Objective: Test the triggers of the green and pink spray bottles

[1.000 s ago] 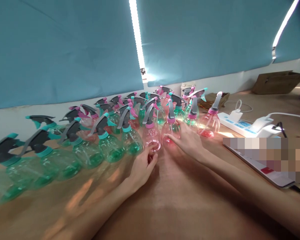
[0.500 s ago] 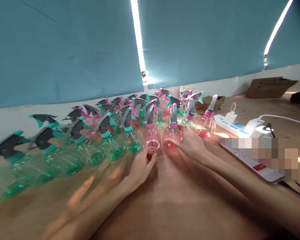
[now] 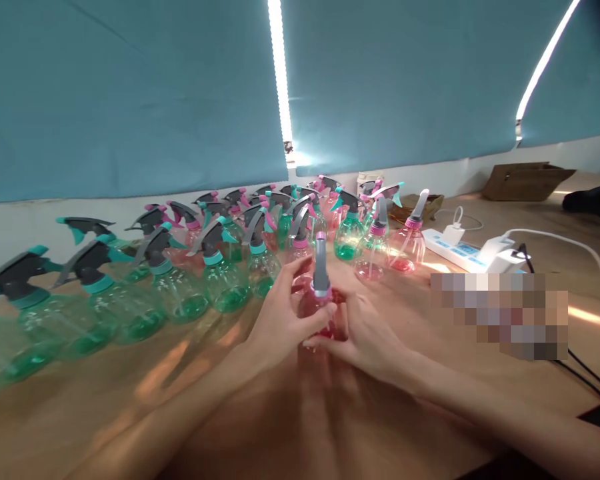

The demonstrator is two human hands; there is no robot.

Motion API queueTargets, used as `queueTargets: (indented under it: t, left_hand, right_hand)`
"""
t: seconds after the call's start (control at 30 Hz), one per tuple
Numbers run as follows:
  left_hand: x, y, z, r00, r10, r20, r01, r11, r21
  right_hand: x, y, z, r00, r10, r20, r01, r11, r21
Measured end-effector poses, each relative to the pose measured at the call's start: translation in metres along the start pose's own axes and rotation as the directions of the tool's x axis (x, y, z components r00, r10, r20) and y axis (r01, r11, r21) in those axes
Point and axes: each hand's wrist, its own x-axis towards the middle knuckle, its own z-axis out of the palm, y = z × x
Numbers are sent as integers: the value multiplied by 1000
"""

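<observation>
A pink spray bottle [image 3: 321, 288] with a grey trigger head stands upright on the table, close in front of me. My left hand [image 3: 283, 313] wraps its left side, the thumb lying across the front. Around its right side and lower front curl the fingers of my right hand [image 3: 373, 333]. Both hands partly hide the bottle's body. Just behind it stands another pink spray bottle [image 3: 301, 245]. Green spray bottles [image 3: 225, 280] form a row to the left. To the right are two more pink bottles, one with a pink collar [image 3: 407, 247].
A white power strip [image 3: 450, 247] with plugged-in chargers and cables lies at right, near a blurred-out patch. An open cardboard box [image 3: 525, 181] sits at the far right. Many more spray bottles crowd the back, before a blue blind [image 3: 130, 100].
The pink bottle at my right hand has come nearer and leftward. My left hand has left the pink bottle behind and closed around this one too.
</observation>
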Motion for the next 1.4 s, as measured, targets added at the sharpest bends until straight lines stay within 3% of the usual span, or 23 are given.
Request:
queueTargets:
  t: [0.13, 0.33, 0.47, 0.6, 0.73, 0.87, 1.17, 1.4]
  left_hand:
    - [3, 11, -7, 995, -78, -60, 74, 995, -60]
    - [5, 7, -16, 993, -55, -105, 65, 993, 97]
    - [6, -4, -29, 994, -44, -96, 49, 998, 46]
    - [3, -13, -45, 985, -84, -152, 88, 996, 18]
    - [-1, -16, -48, 968, -111, -225, 124, 991, 46]
    - [0, -13, -43, 971, -139, -196, 156, 985, 75]
    - [1, -12, -41, 928, -323, -187, 330, 944, 9]
    - [0, -14, -43, 954, -251, -166, 253, 967, -14]
  right_hand:
    - [-4, -10, 25, 999, -10, -45, 11, 1000, 21]
    - [0, -12, 49, 989, -127, -72, 132, 989, 69]
    - [6, -5, 40, 971, -197, 136, 174, 971, 163]
    - [5, 15, 25, 931, -151, 333, 140, 989, 56]
    - [3, 32, 20, 886, -145, 439, 176, 984, -29]
    - [6, 37, 19, 868, -169, 466, 200, 980, -17]
    - [9, 44, 16, 864, -160, 477, 169, 985, 26]
    - [6, 44, 14, 872, -155, 464, 164, 986, 21]
